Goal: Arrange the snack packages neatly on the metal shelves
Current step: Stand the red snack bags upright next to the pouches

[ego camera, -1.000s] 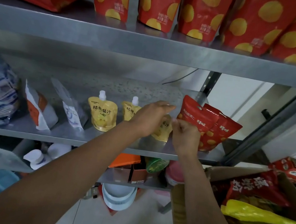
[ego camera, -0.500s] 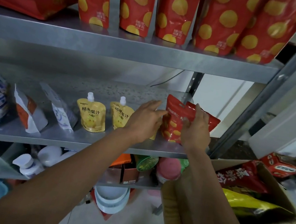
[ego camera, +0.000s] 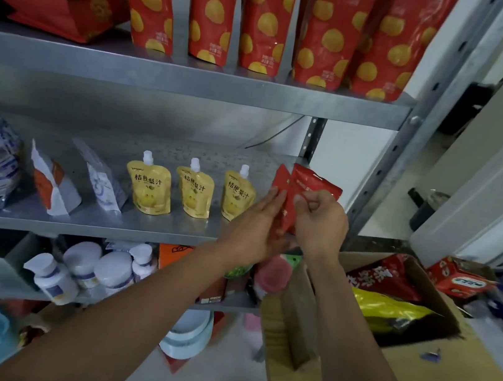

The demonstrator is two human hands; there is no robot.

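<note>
Fingers (ego camera: 302, 199) of our right hand (ego camera: 320, 223) pinch a red packet (ego camera: 313, 183); left hand (ego camera: 255, 220) flat against the second. We should stand both upright beside the yellow pouches (ego camera: 238, 195).

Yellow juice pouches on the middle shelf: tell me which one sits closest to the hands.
The rightmost yellow pouch: the left hand overlaps its lower right corner, while the other two pouches stand farther left, apart from it.
</note>
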